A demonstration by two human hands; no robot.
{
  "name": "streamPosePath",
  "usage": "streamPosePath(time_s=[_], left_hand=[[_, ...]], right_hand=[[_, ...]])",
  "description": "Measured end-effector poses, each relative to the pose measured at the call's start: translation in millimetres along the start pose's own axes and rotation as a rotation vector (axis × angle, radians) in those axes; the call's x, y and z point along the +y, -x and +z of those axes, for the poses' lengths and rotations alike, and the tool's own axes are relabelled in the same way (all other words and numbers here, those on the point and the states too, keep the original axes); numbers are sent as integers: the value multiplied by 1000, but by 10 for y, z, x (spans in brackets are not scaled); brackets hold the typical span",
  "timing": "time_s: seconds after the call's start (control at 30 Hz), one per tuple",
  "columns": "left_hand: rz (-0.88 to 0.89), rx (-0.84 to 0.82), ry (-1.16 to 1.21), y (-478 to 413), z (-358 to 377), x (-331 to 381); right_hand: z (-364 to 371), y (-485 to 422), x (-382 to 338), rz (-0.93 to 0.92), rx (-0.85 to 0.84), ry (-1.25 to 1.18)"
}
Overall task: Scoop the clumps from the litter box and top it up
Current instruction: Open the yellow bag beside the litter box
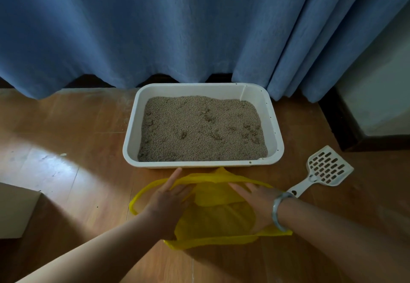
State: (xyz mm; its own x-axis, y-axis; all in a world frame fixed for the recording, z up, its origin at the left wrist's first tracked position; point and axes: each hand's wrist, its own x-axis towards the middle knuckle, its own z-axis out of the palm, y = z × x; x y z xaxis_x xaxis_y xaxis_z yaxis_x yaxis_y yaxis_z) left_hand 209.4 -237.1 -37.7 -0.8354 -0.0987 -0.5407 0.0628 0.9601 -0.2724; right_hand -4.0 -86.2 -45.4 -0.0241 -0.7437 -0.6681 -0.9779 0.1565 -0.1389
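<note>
A white litter box [131,131] sits on the wooden floor, filled with grey-brown litter [199,131] that shows several darker clumps and dents. Just in front of it lies a yellow plastic bag [213,222] with its mouth spread wide. My left hand [166,198] rests on the bag's left rim with fingers spread, the index finger pointing toward the box. My right hand [259,202], with a pale bangle on the wrist, is inside the bag's mouth, pressing its right side outward. A white slotted scoop [321,169] lies on the floor to the right of the box.
A blue curtain [177,27] hangs right behind the box down to the floor. A dark skirting and pale wall [377,105] stand at the right. A cardboard box corner [17,211] is at the left edge. Bare wooden floor [66,138] stretches to the left.
</note>
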Motion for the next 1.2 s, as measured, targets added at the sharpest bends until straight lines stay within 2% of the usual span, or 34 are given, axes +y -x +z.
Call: streamPosePath(time_s=[0.03,0.13,0.2,0.23,0.3,0.33,0.4,0.47,0.57,0.67,0.73,0.8,0.87,0.97,1.03,1.13,1.2], left_hand=[[2,52,30,6,80,-45],[38,74,168,37,220,-176],[76,194,254,23,306,-203],[73,295,289,23,311,-195],[68,529,309,-2,321,-145],[56,602,301,-18,316,-108],[21,679,277,-57,314,-22],[-12,647,272,-124,308,34],[-86,531,347,-256,339,77],[-233,356,580,-323,332,105],[-344,344,686,-291,281,93],[-364,358,852,-300,312,66],[-362,457,916,-298,365,43],[-246,547,803,-250,380,32],[-203,555,644,-251,371,118],[-241,454,532,-250,407,221],[-267,338,576,-270,456,234]], right_hand=[[1,-5,11,1,-11,-3],[10,-22,65,10,-12,-45],[-2,-14,91,2,55,-83],[-22,4,74,-36,165,-86],[-28,-13,53,-208,521,-16],[-20,-39,42,-281,646,44],[7,-136,15,-341,777,170],[44,-250,-32,-334,754,238],[161,-411,-83,-218,665,242],[209,-525,-131,-146,693,162],[222,-582,-143,-97,761,116],[206,-610,-166,-55,797,45],[162,-607,-199,-1,810,2],[156,-581,-201,54,817,-57],[220,-578,-173,3,833,-77],[245,-570,-164,-111,826,-111],[283,-581,-148,-119,829,-78]])
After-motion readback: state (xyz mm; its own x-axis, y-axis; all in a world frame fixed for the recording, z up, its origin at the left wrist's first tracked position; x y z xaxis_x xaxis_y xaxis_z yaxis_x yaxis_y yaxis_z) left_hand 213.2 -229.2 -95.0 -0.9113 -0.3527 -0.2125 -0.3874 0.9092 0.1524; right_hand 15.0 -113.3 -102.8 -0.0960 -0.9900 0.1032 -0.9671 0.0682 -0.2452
